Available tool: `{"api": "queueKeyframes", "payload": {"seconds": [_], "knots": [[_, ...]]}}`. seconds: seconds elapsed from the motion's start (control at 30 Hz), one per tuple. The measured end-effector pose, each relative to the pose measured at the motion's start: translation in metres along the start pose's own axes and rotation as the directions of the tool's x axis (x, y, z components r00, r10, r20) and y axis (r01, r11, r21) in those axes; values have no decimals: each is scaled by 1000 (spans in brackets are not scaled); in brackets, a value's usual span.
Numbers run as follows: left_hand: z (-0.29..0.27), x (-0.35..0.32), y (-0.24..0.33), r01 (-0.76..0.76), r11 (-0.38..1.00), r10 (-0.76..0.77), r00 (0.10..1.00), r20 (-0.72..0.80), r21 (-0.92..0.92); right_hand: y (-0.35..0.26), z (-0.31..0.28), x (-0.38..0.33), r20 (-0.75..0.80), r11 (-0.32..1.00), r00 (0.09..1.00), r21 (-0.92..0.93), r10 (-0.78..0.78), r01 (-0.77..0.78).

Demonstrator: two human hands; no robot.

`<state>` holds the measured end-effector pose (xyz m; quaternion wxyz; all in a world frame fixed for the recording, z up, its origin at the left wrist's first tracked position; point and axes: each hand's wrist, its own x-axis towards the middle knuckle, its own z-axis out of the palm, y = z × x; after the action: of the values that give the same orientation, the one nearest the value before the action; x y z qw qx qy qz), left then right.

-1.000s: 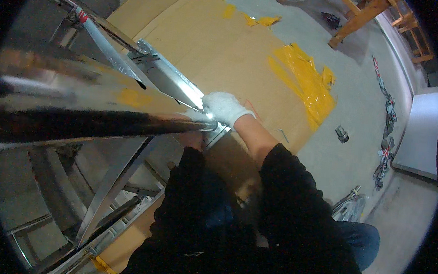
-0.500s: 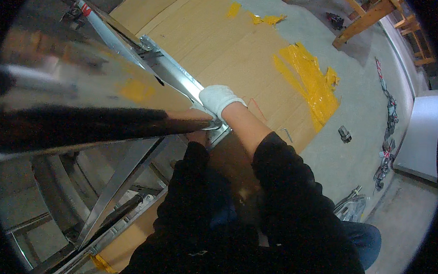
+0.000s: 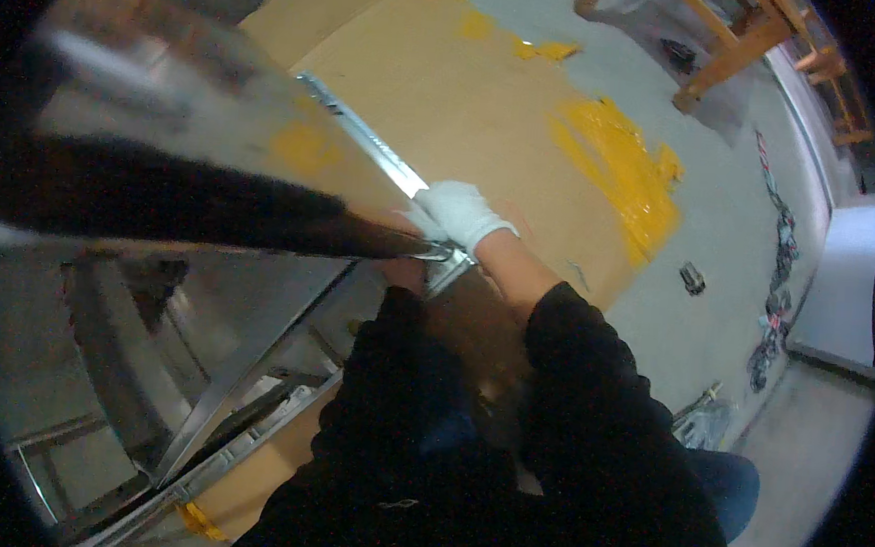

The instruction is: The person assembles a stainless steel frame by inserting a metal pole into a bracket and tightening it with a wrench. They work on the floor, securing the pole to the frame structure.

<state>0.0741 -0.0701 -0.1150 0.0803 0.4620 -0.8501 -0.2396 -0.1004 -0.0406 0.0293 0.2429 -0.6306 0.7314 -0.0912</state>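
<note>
- Tube (image 3: 202, 194): blocks approach to the right hand (image 3: 458, 215) from the left.
- Rail (image 3: 373, 153): slanting barrier running forward-left from that hand.
- Frame bars (image 3: 241, 373): obstruct the lower left.
- Cardboard (image 3: 467, 115): free passage above it, right of the rail.

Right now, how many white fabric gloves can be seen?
2. One white fabric glove covers the right hand, at the silvery metal rail; the other, on the left hand, shows only partly beyond the shiny metal tube, which hides the rest.
</note>
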Motion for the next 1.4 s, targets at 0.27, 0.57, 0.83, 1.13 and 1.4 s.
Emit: {"api": "queueKeyframes", "payload": {"seconds": [0.27, 0.57, 0.83, 1.13, 1.4], "knots": [[-1, 4, 13, 28, 998, -27, 1000, -8, 56, 5, 1, 11, 40, 999, 999, 44, 10, -12], [-5, 1, 25, 46, 987, -47, 999, -1, 151, 18, 17, 9, -5, 997, 997, 1, -75, 75], [43, 1, -55, 204, 738, -261, 965, 6, -643, -27, -22, 3, 20, 996, 996, -17, -85, 86], [5, 4, -7, 253, 797, -162, 964, 210, -548, -5, -13, 2, 35, 993, 998, -103, -50, 53], [25, 10, 0, 27, 924, 20, 993, 119, -380, 11, -2, 2, -14, 990, 999, -136, -43, 40]]}}
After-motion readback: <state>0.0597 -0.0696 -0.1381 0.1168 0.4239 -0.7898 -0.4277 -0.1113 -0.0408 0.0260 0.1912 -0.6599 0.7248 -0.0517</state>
